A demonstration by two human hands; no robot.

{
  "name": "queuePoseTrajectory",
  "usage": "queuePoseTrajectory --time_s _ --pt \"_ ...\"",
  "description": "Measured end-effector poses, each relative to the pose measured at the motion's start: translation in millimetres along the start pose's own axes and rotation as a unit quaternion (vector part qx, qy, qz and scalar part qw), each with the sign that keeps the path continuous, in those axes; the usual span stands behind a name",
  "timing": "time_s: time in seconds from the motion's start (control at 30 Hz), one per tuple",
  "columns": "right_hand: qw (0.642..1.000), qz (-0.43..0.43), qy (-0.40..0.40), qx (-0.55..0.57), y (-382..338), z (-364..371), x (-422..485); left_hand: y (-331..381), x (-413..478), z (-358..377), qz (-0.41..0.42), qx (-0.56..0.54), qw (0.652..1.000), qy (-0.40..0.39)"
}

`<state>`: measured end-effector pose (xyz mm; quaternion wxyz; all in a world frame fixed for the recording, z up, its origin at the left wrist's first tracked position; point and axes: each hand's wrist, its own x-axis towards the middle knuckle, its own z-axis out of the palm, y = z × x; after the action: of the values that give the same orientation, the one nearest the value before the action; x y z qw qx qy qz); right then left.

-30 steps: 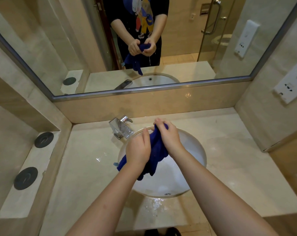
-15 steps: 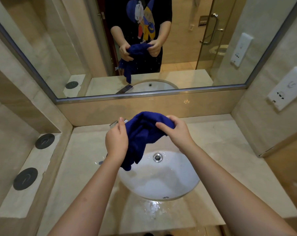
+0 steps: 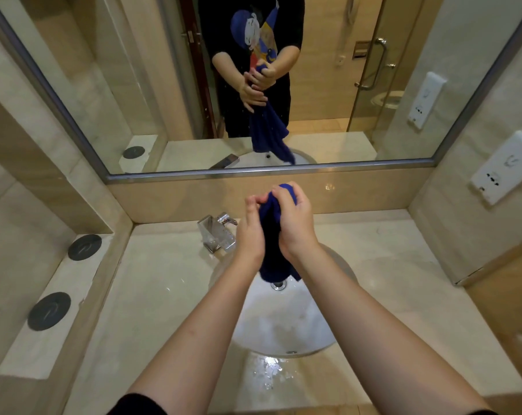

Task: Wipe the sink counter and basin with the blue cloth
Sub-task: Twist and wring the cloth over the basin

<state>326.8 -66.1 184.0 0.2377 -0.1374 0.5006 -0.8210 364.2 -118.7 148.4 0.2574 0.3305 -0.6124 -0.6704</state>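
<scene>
The blue cloth [image 3: 272, 235] is bunched into a vertical roll above the back of the white basin [image 3: 283, 324]. My left hand [image 3: 250, 232] grips its left side and my right hand [image 3: 292, 220] is curled round its top, both held close together. The cloth's lower end hangs just over the drain [image 3: 278, 285]. The beige counter [image 3: 164, 289] surrounds the basin, with water pooled on its front strip [image 3: 268, 372].
A chrome faucet [image 3: 216, 233] stands at the basin's back left, close to my left hand. Two black round discs [image 3: 84, 247] [image 3: 49, 310] lie on the left ledge. A mirror [image 3: 134, 85] spans the back wall; a white socket plate [image 3: 505, 166] hangs on the right wall.
The cloth was spread wide between my hands half a second ago. My hands have come together and the cloth is now squeezed into a tight vertical roll.
</scene>
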Motion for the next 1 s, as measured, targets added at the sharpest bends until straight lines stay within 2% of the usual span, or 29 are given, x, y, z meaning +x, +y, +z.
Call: queuePoseTrajectory --time_s 0.13,0.23,0.3,0.37,0.43,0.5,0.57,0.67,0.8,1.0 --pt "0.996 0.030 0.040 0.071 5.2 -11.5 0.9 -15.7 -11.8 6.5 -0.116 -0.131 0.982 -0.072" --pt "0.993 0.032 0.035 0.104 2.2 -15.4 -1.1 -28.4 -22.0 11.1 -0.167 -0.166 0.966 -0.109" --pt "0.993 0.031 0.039 0.107 -1.8 -16.4 -0.2 -34.9 -26.5 14.0 -0.192 -0.182 0.960 -0.089" --pt "0.994 0.029 0.055 0.087 -2.4 -21.7 3.0 -38.6 -28.4 15.2 -0.198 -0.143 0.968 -0.050" --pt "0.993 0.029 0.098 0.056 1.7 -34.8 8.0 -35.1 -30.6 13.9 -0.177 -0.056 0.983 -0.009" --pt "0.985 0.047 0.164 0.032 10.2 -51.4 11.7 -28.5 -29.8 8.5 -0.119 0.085 0.988 0.052" --pt "0.970 0.071 0.230 0.021 20.4 -63.7 10.4 -30.0 -27.9 1.0 -0.029 0.216 0.974 0.059" --pt "0.958 0.087 0.272 -0.027 41.2 -72.2 8.0 -37.8 -29.8 -7.0 0.078 0.331 0.939 0.049" --pt "0.942 0.028 0.242 -0.232 53.6 -67.0 6.0 -45.4 -36.0 -14.3 0.109 0.385 0.916 0.015" --pt "0.936 0.062 0.214 -0.273 62.5 -66.4 6.7 -47.3 -37.1 -21.6 0.138 0.419 0.898 -0.007"
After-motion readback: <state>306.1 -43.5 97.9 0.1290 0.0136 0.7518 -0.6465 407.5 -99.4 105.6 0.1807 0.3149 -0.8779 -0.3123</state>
